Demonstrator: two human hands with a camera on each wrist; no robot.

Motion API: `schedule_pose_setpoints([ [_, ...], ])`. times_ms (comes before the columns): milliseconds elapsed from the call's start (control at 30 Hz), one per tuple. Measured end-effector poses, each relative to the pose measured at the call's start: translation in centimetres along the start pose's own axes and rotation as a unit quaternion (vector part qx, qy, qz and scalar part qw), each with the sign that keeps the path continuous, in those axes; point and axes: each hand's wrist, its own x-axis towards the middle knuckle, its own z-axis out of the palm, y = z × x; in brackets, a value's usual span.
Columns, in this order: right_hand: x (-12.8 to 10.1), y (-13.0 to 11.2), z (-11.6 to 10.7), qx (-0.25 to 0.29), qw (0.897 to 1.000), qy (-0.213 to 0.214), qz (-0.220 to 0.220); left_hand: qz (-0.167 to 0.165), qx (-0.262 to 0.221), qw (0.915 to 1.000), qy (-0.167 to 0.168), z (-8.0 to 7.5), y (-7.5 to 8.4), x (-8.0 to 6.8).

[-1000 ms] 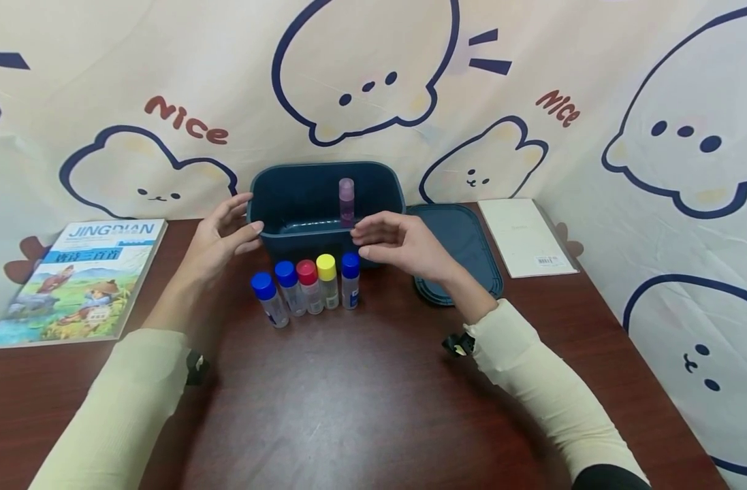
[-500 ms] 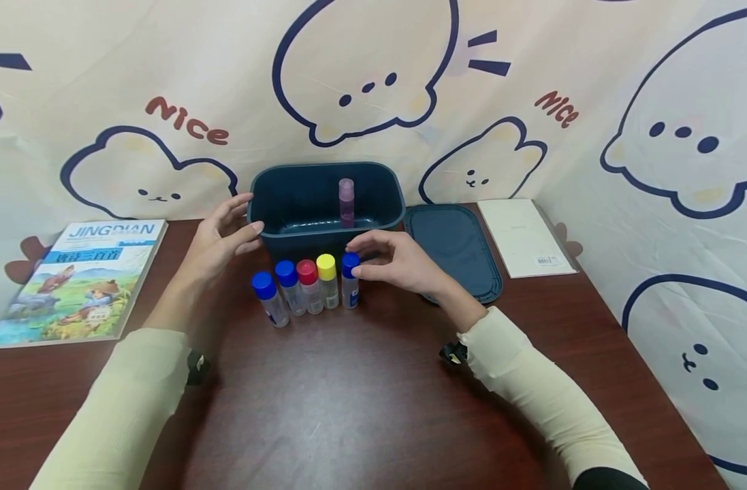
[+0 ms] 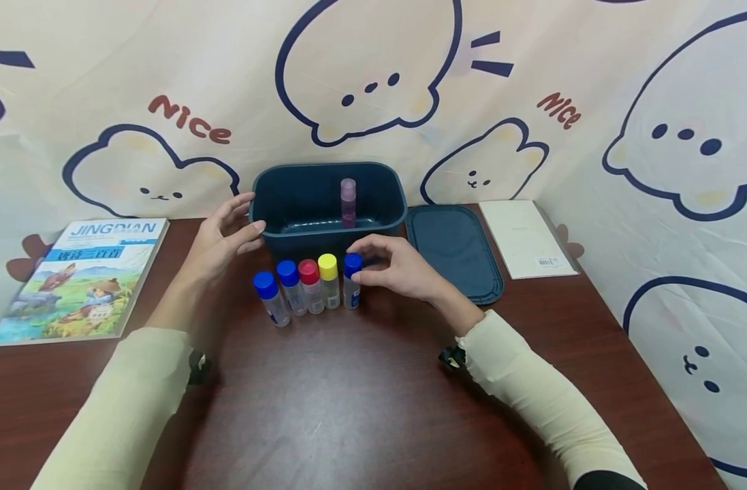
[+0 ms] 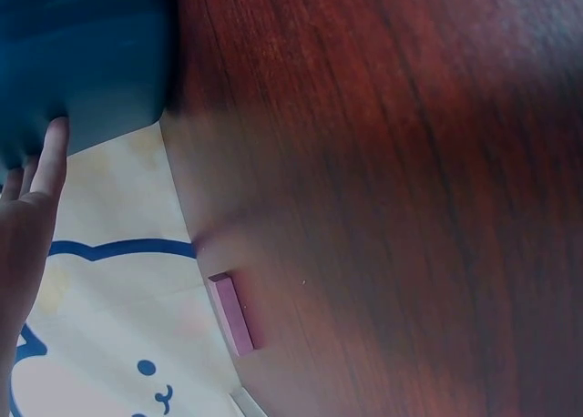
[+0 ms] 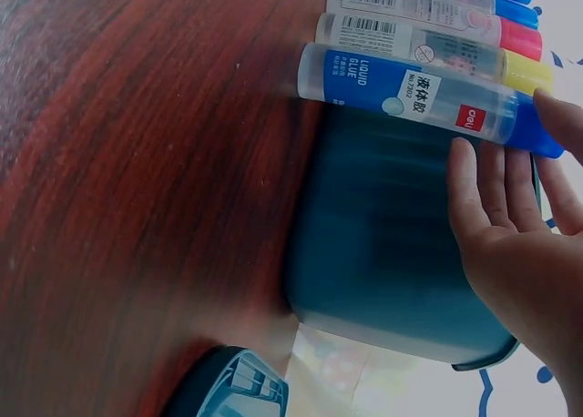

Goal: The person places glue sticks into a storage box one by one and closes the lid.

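1. While the right hand (image 3: 398, 269) pinches the blue cap of the end glue bottle (image 3: 351, 280), thumb and fingertips curled onto it, the grasp looks best kept low on the cap so the bottle lifts straight and upright.
2. That bottle stands just in front of the blue bin (image 3: 327, 199), at the right end of a row of five, touching or nearly touching the yellow-capped bottle (image 3: 328, 280). A vertical lift, I judge, avoids knocking its neighbour over.
3. The red-capped bottle (image 3: 310, 286) and two more blue-capped bottles (image 3: 279, 291) stand further left along the bin's front, close together; a sideways tug could topple them like skittles.
4. The left hand (image 3: 223, 238) lies open against the bin's left wall, fingers straight and touching it, gripping nothing. Leaving it there steadies the bin.
5. Inside the bin, a purple-capped bottle (image 3: 347, 201) stands upright near the back wall, right of centre. Anything lowered in should clear it.
6. The wrist view shows the label (image 5: 396, 85) reading liquid glue, so the cap deserves a firm but not twisting hold.
7. The bin's lid (image 3: 454, 250) lies flat just right of the bin, out of the lifting path.
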Motion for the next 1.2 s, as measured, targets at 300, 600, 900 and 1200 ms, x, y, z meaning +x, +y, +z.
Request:
schedule_pose_setpoints([
  [300, 0.1, 0.0, 0.0, -0.016, 1.0, 0.008, -0.011, -0.004, -0.012, 0.9999, 0.002, 0.0, 0.1, 0.1],
  [600, -0.1, -1.0, -0.7, -0.044, 0.999, 0.016, -0.011, 0.002, -0.012, 0.9999, 0.001, -0.1, 0.0, 0.1],
  [900, -0.2, -1.8, -1.6, -0.042, 0.998, 0.034, -0.029, 0.005, -0.016, 0.9999, -0.003, -0.1, 0.0, 0.0],
  [1200, -0.2, -2.7, -2.3, -0.046, 0.996, 0.068, -0.039, 0.005, -0.011, 0.9999, -0.004, -0.1, 0.1, 0.0],
])
